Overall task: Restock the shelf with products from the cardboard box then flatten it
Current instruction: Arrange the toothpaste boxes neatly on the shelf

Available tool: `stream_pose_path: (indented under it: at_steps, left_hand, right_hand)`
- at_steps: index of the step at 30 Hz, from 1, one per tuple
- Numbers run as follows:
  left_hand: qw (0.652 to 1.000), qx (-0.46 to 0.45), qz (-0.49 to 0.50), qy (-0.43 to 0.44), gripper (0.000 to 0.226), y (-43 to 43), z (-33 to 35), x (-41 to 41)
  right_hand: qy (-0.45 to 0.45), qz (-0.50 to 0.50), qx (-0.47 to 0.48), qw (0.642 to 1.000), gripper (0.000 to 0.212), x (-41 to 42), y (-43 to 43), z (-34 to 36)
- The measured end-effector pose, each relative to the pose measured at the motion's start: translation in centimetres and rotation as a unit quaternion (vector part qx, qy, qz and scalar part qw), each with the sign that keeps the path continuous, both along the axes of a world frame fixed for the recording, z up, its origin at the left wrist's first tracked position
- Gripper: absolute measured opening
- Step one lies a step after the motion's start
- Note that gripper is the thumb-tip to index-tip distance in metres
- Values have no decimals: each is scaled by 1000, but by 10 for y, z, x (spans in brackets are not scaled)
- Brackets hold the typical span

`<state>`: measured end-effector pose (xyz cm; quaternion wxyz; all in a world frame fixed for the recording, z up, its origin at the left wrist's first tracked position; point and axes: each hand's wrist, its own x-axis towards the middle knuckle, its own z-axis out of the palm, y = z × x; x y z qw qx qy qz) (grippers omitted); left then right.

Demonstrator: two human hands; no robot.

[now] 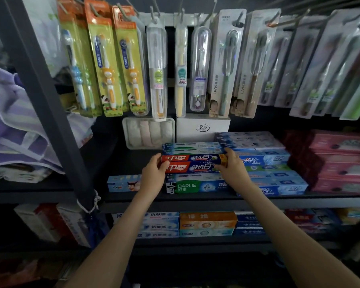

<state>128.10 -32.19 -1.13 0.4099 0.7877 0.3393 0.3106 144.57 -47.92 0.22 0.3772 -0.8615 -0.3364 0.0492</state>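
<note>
- While both arms reach to the shelf (195,199), left hand (154,173) and right hand (233,168) clamp opposite ends of two stacked red-blue toothpaste boxes (192,164)
- boxes sit atop the Darlie box (195,187), middle tier
- toothbrush packs (121,63) hang above

Two bare forearms run up from the bottom edge, slender and smooth, with no sleeves, watch, bracelet or ring to be seen. The left hand (154,173) and right hand (233,167) are ungloved, with short, unpainted fingernails where they show.
</note>
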Motion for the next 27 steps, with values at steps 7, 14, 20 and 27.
stream_pose_path:
  at_steps: [7,14,20,27]
  left_hand:
    - [1000,-13,-10,2,43,-4,-4,4]
    - [996,30,69,-45,40,-30,5,-3]
    - [983,-1,67,-173,30,-25,32,6]
    - [980,-84,35,-178,23,12,27,35]
  right_hand:
    - [26,-6,-8,1000,53,4,-4,-1]
    - [15,-18,104,994,35,-6,-10,4]
    - [69,-37,223,972,30,9,3,31]
    - [72,-51,153,984,32,33,24,36]
